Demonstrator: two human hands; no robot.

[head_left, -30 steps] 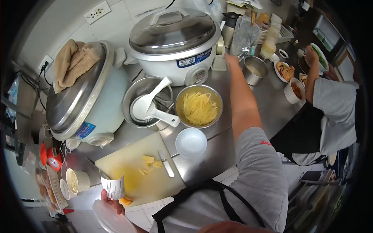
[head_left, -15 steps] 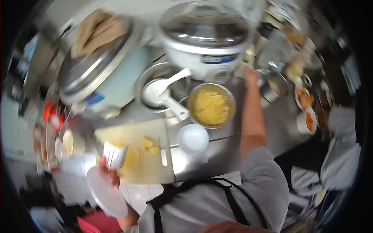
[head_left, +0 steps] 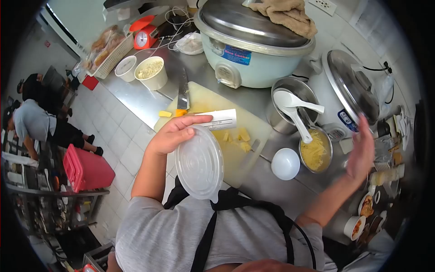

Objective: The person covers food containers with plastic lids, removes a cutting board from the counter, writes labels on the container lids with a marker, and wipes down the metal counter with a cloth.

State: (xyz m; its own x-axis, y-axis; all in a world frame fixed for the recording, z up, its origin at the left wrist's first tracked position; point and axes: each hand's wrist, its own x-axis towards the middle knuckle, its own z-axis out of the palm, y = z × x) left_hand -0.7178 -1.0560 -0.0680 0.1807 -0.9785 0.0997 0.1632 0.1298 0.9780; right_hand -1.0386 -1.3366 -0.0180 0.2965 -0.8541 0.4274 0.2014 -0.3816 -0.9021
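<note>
My left hand holds a clear round plastic lid and a white printed label above the cutting board. Yellow pieces and a knife lie on the board. My right hand, slightly blurred, is raised with its fingers stretched out and nothing in it. It is nearest to the bowl of yellow shreds, right of the white bowl. White ladles rest in a metal pot.
Large rice cookers stand at the back. A red scale, a tub of pale bits and a basket are at the left. Two people and a pink bin are beyond the counter.
The view has swung left. My right hand has come away from the holder beside the rice cooker. My left hand, still with the lid and label, is now over the board.
</note>
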